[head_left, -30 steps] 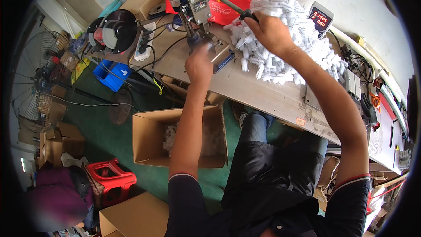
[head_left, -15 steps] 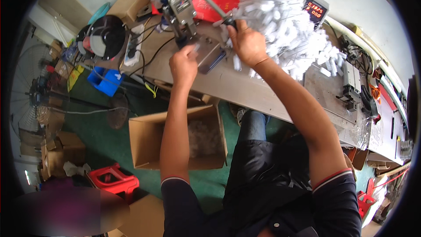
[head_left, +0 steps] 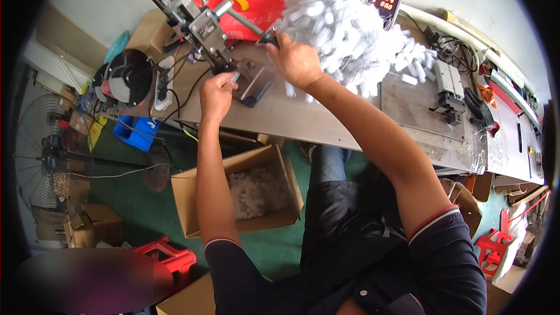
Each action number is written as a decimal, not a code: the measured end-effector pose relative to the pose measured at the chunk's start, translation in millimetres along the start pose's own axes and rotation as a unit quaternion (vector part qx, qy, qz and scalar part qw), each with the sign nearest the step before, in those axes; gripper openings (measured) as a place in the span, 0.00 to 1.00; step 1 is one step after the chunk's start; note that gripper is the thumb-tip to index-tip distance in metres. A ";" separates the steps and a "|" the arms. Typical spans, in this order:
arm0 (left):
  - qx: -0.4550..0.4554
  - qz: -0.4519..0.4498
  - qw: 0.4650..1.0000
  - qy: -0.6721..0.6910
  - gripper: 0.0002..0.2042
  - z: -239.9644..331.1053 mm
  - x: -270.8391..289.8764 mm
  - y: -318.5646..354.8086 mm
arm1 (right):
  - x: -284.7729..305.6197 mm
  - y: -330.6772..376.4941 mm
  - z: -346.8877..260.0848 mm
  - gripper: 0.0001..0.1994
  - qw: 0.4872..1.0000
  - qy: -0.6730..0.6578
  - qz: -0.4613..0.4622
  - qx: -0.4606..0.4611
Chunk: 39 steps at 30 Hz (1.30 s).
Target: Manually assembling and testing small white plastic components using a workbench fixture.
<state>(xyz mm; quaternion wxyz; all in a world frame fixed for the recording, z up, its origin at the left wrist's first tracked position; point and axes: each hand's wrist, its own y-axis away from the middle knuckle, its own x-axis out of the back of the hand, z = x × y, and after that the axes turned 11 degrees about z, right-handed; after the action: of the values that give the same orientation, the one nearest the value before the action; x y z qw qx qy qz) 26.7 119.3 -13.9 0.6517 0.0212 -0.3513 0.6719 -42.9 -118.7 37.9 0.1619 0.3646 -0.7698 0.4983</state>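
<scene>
Lever (head_left: 246, 23) gripped by right hand (head_left: 296, 64), left hand (head_left: 216, 97) pinching piece (head_left: 235, 76), white heap (head_left: 335, 32), carton (head_left: 185, 199) below

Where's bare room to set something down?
Bare: the table's front strip, bordered by the white pile behind and the press at left; also much of the metal plate, left of its silvery fixture. Crowded: left of the press, around the round black object and power strip.

Dark short-sleeved shirt (head_left: 262, 284); red-and-white bands (head_left: 433, 224) edging both sleeves (head_left: 448, 251); a pale round button (head_left: 363, 293) at the near side; black apron-like cloth (head_left: 341, 221) over blue jeans (head_left: 328, 166)
</scene>
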 end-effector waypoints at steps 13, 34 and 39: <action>-0.033 0.085 0.993 -0.080 0.12 20.0 43.1 83.0 | 116.1 -49.2 -10.2 0.21 0.995 -0.017 -0.056 0.081; -0.178 0.042 0.981 0.068 0.06 159.8 -101.1 205.2 | 258.4 211.7 172.1 0.04 0.981 -0.021 0.146 -0.129; -0.291 -0.037 0.948 0.128 0.08 234.6 -189.1 181.9 | 280.9 245.4 211.8 0.04 0.988 0.065 0.100 -0.101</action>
<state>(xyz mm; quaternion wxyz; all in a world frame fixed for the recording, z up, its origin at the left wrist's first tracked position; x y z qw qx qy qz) -207.7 -143.2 -10.2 0.6932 -0.2425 -0.4439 0.5135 -387.6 -360.2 -44.9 0.1966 0.2342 -0.8367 0.4543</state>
